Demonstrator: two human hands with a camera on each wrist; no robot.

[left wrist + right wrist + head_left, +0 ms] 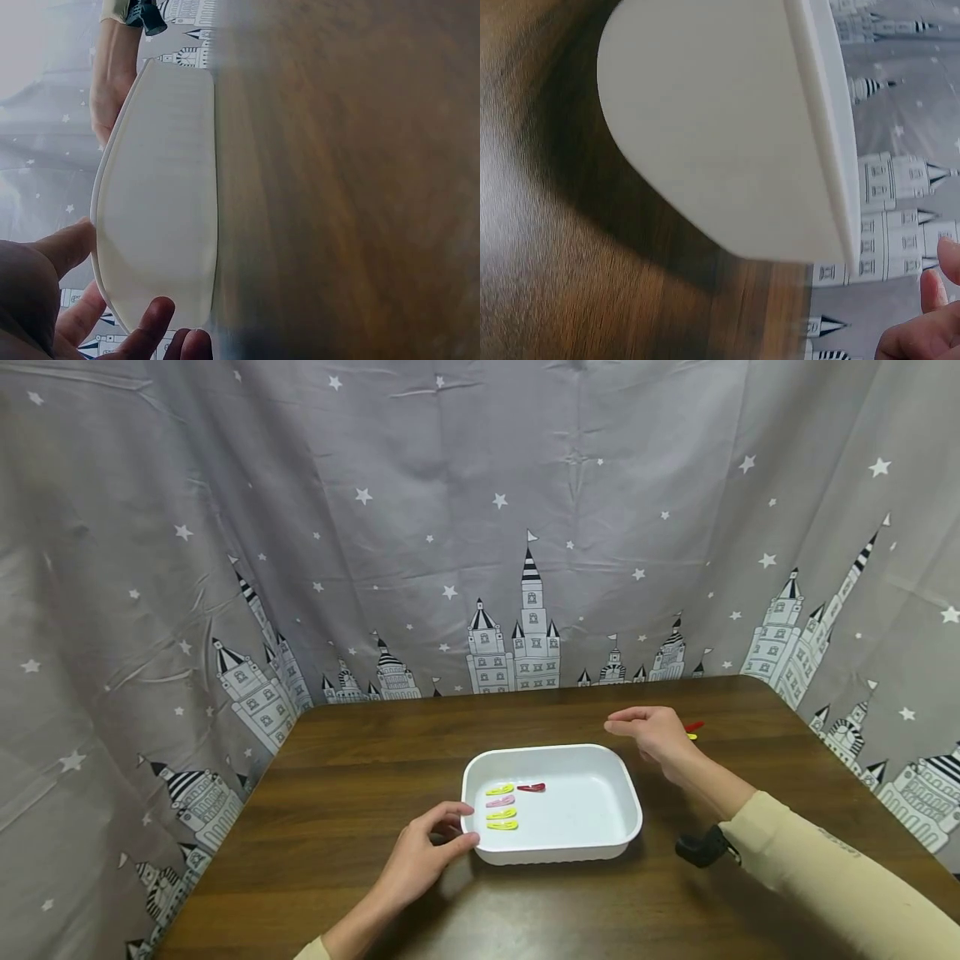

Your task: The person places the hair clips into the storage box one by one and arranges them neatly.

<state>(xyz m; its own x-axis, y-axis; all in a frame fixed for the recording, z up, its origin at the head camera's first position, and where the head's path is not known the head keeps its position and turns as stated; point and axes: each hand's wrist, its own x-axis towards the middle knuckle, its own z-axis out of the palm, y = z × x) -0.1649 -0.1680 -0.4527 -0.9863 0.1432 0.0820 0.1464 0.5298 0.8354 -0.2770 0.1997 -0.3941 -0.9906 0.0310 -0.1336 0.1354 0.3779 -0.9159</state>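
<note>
A white rectangular tray (558,852) sits on the wooden table. Inside it, at the left, is a column of snap hair clips: a yellow hair clip (499,790) at the top, a pink one (501,802) and two more yellow ones below. A dark red hair clip (532,787) lies beside the top one. My left hand (423,852) grips the tray's left rim, thumb near the front corner. Beyond the tray's far right corner my right hand (656,735) hovers, thumb and forefinger drawn together; I cannot tell whether something is between them.
A red clip (694,726) and a yellow clip (692,737) lie on the table (360,777) behind the right hand, partly hidden by it. A black wrist device (703,847) juts out below the right sleeve. A grey castle-print curtain (420,568) hangs behind the table.
</note>
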